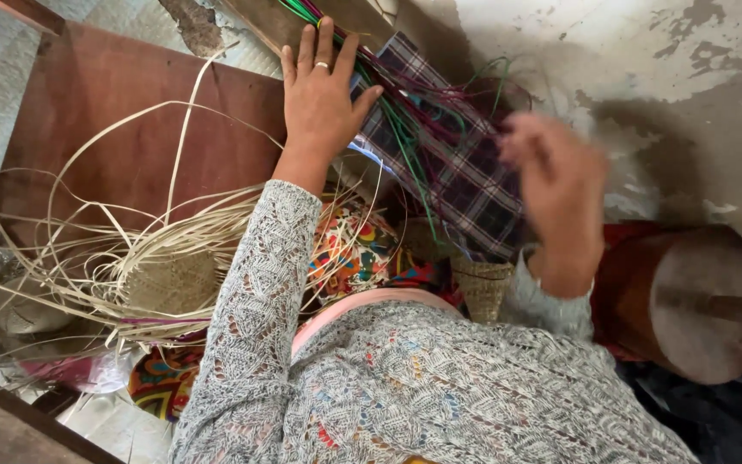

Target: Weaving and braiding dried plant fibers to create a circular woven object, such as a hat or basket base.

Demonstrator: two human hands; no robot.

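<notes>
My left hand (319, 94), a ring on one finger, lies palm down with fingers spread on a bundle of green and purple strands (405, 120) at the top edge of a plaid cloth (465, 185). My right hand (556, 185) is blurred over the right side of the same cloth, its fingertips near the strands. Whether it grips any cannot be made out. Both arms wear grey lace sleeves.
Pale straw strips (130, 258) fan out from a part-woven piece at the left, over a brown board (122, 112). A small woven basket (481, 288) sits below the cloth. A brown round stool (697, 301) stands at the right on a worn concrete floor (663, 60).
</notes>
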